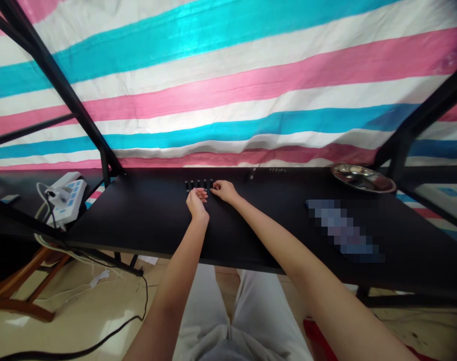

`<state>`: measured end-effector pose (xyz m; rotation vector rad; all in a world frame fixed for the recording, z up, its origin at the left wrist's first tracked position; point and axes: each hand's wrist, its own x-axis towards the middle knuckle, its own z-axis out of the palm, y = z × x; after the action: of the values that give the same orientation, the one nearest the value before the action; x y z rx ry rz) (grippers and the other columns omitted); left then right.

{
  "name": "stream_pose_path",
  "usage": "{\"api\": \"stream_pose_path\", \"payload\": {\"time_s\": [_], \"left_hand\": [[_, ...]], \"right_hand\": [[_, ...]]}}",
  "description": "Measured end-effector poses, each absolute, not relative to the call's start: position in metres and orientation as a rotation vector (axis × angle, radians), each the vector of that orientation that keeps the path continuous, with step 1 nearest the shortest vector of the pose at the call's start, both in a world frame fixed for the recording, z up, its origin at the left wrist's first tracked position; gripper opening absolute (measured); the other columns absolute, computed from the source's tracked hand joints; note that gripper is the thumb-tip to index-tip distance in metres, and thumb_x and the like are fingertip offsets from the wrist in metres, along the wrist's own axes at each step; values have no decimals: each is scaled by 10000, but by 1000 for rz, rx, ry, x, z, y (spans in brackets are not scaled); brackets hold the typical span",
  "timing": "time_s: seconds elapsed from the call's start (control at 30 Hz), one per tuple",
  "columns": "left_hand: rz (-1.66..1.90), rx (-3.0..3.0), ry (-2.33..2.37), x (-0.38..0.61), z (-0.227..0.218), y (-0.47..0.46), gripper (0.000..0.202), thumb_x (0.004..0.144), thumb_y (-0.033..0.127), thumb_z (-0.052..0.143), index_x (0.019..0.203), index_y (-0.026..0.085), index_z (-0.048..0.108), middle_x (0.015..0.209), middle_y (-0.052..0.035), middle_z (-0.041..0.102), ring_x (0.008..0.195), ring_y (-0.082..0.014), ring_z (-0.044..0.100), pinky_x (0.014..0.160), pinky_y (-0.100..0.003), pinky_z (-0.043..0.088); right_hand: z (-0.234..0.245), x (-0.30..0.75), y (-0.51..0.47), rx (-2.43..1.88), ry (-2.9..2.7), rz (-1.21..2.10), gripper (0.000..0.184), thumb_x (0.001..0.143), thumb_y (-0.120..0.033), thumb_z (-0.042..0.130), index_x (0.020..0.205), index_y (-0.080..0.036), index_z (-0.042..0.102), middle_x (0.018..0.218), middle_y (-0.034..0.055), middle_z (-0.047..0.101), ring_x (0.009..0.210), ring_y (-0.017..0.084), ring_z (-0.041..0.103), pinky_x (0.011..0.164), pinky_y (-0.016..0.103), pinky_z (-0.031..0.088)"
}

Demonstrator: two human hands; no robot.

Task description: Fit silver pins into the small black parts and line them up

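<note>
Several small black upright cylinders stand in a row near the far edge of a black table. My left hand rests on the table just in front of the row, palm turned up, fingers curled inward. My right hand is at the right end of the row, fingers bent and touching the last cylinder. What, if anything, lies inside the left hand's curled fingers is too small to make out.
A round metal dish sits at the table's far right. A blurred flat object lies on the right side. A few small dark pieces lie at the far edge. A white power strip with cables sits left, above a wooden chair. A striped tarp hangs behind.
</note>
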<state>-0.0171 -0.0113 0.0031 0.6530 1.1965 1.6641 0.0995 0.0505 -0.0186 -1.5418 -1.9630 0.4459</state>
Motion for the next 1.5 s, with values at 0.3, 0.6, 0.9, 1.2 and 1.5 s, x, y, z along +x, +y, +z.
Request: {"api": "stream_pose_path", "payload": {"time_s": [0.3,0.6,0.9,1.2,1.5], "left_hand": [[1725,563,1169,-14,10,-16,236,750,271,384,644,123,534,547,-2,521,461,-73,477,464,-201,299],[1740,656,1201,-12,14,-20,251,777,249,378,625,129,536,546,-4,523,467,-76,472,468,-202,296],[1781,983,1190,-8,11,-25,278,812,273,403,618,143,554,570,-5,531,518,-81,478,534,-213,363],[1760,1051,1188,-6,11,-27,282,820,289,411,623,148,555,584,-7,532,532,-85,482,544,-215,378],[1740,1097,1199,-4,12,-30,279,820,291,416,622,151,552,580,-5,524,535,-88,483,538,-212,376]], "right_hand": [[-14,105,47,-1584,-1995,519,221,713,-302,629,900,-184,627,736,-5,634,681,127,551,649,253,371],[-2,186,45,-1523,-1956,798,115,696,-221,627,777,-144,655,712,32,653,643,116,583,639,232,457],[-15,251,61,-1940,-1598,556,301,630,-268,698,884,-112,661,808,81,665,707,157,611,699,266,470],[-23,228,83,-2064,-1506,489,342,625,-387,695,901,-193,641,893,50,660,864,212,603,786,348,418],[-32,198,69,-1988,-1570,256,156,754,-335,551,803,-195,598,842,41,657,837,196,583,758,332,372]]}}
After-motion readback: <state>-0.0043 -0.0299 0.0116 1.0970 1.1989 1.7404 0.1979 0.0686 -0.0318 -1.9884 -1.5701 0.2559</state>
